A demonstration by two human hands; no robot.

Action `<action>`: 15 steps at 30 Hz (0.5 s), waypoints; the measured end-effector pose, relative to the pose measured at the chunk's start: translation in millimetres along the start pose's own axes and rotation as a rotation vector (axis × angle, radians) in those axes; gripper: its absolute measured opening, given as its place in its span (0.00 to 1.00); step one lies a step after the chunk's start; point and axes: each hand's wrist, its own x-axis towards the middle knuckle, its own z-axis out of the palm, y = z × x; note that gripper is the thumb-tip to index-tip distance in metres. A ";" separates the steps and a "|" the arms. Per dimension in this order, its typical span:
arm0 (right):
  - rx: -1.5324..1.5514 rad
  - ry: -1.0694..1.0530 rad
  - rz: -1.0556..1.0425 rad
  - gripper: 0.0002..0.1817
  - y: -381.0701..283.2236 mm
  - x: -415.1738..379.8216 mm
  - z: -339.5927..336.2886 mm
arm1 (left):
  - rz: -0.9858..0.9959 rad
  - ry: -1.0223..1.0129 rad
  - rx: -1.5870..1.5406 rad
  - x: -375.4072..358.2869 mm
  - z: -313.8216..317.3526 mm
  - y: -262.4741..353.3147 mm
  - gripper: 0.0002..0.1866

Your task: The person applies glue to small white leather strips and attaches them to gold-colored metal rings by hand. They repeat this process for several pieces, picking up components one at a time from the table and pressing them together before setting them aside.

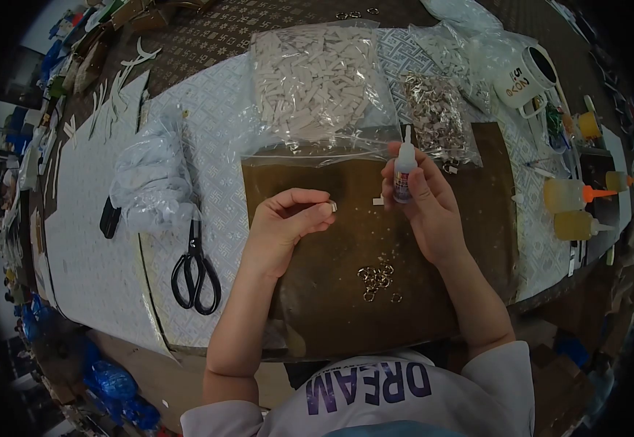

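Note:
My left hand [282, 224] pinches a tiny pale, shiny piece [333, 207] between thumb and fingertips; its exact kind is too small to make out. In my right hand [433, 211] a small white squeeze bottle with a narrow nozzle [404, 169] stands upright, its label partly covered by the thumb. Both hands are above a brown mat [317, 291]. Beside the bottle, a small white strip [378, 201] lies on the mat. Closer to my body rests a loose group of shiny metal rings [375, 280].
Beyond the mat lie a clear bag of pale strips [317, 80] and a bag of small metal pieces [437, 116]. Black-handled scissors [196, 273] and a bundle in plastic [155, 178] are on the left. Yellowish bottles [568, 197] and a white jug [525, 80] stand right.

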 end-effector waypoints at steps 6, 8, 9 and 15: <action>0.003 -0.002 -0.006 0.19 -1.1 -0.1 0.1 | -0.014 0.000 0.019 0.0 1.0 -0.7 0.11; -0.002 -0.004 -0.005 0.19 -1.7 -0.2 -0.1 | -0.017 0.000 0.019 0.1 1.1 -0.6 0.11; 0.007 0.002 -0.004 0.19 -1.9 -0.4 -0.1 | -0.019 0.001 0.019 0.2 1.1 -0.5 0.11; 0.032 0.023 -0.011 0.18 -0.2 0.3 -0.9 | 0.005 -0.017 0.029 0.8 1.7 -1.5 0.08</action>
